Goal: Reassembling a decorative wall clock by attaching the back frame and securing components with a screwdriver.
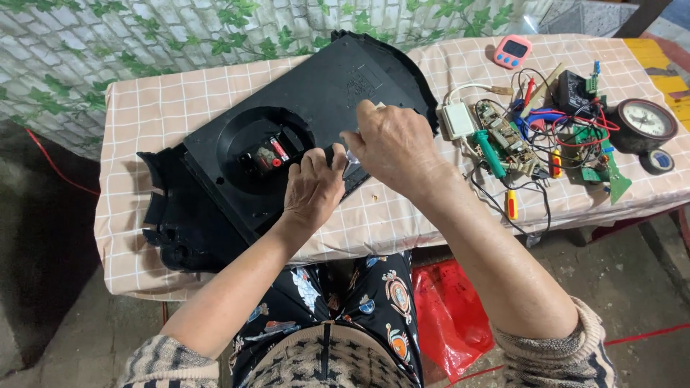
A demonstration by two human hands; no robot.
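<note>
The left hand (313, 188) lies knuckles up on the black panel (302, 129), its forearm coming up from the lower left, fingers curled down and closed around a small dark piece (332, 153) that just shows above the fingertips. The right hand (389, 147) sits just beside it, almost touching, wrist bent and forearm slanting in from the lower right; its fingers are drawn together, pinching a thin, pale, shiny thing (351, 154) whose kind I cannot tell. Both hands meet near the panel's front edge, right of its round recess (264, 149), where a small mechanism with red parts (273, 153) sits.

The panel lies flat and tilted across the checked tablecloth (158, 108), its back facing up, with an ornate black piece (169, 223) at its lower left hanging over the table edge.

Well off to the right lie a white box (458, 119), a green-handled screwdriver (489, 153), a tangle of circuit boards and red and black wires (568, 122), a yellow-handled tool (511, 204), a pink timer (512, 51), a round dial (645, 121) and a tape roll (657, 161). Under the table a red bag (449, 316) sits by the person's patterned lap
</note>
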